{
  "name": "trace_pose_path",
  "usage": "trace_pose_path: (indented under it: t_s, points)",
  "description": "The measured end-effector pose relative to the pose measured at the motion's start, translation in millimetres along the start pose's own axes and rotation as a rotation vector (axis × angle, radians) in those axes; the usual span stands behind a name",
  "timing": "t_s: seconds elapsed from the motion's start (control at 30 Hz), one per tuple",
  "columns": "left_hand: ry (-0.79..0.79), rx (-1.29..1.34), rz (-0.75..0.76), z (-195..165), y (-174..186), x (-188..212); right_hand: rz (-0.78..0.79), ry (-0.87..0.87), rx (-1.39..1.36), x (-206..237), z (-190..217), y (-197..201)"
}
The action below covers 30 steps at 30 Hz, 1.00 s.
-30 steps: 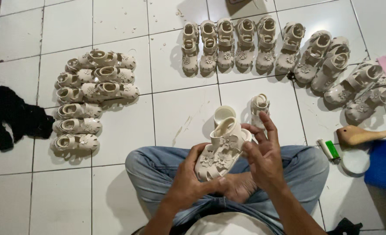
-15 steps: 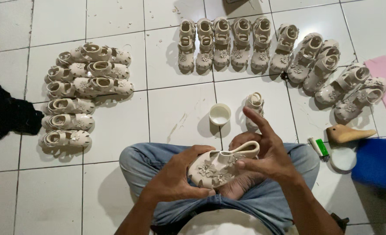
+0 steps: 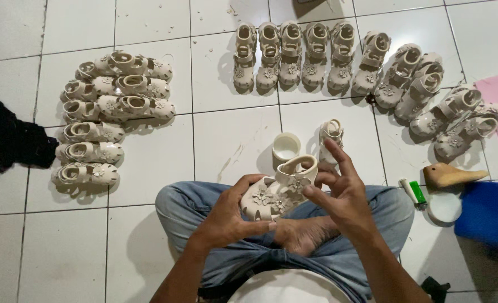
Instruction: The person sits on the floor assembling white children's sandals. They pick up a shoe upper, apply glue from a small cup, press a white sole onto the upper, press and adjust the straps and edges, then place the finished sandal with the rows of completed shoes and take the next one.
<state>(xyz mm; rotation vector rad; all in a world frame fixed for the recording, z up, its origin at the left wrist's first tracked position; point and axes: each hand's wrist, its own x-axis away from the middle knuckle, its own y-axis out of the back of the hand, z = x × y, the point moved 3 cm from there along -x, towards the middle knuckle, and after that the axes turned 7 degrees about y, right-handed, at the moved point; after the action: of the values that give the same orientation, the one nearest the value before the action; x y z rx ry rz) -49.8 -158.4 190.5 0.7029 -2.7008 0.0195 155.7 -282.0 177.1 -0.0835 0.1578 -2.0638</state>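
Tiles of white floor [image 3: 153, 151] carry the work. Left lies a black cloth [image 3: 7, 140], then stacked cream sandals [image 3: 108, 101]; bare tile sits between these and the far sandal row [image 3: 338, 56]. Left hand [image 3: 226, 216], grip closed, holds a cream sandal [image 3: 277, 191] over the lap; right hand [image 3: 344, 193] touches it, fingers spread. The sandal sits lower, tipped flatter than before.
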Motion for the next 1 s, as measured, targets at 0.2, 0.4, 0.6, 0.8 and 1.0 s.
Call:
trace_pose_path:
  t_s: [0.2,0.4,0.6,0.8,1.0]
  points:
    - [-0.002,-0.015,-0.022,-0.3,2.6,0.6,-0.053,-0.002,0.0,-2.7,9.7,-12.0]
    - [-0.12,-0.036,-0.088,-9.1,6.6,-0.2,-0.036,0.086,-0.04,-9.4,16.6,-14.3]
    - [-0.266,-0.508,-0.6,-23.7,-24.4,-4.2,-0.097,0.181,0.109,-18.5,12.7,-19.0]
    - [-0.231,-0.382,-0.589,-19.0,-34.8,-27.8,-0.127,0.258,0.129,-15.4,-3.4,-20.1]
    - [-0.19,-0.248,-0.567,-7.5,-42.7,-43.9,-0.149,0.21,0.103,-11.5,-19.2,-13.9]
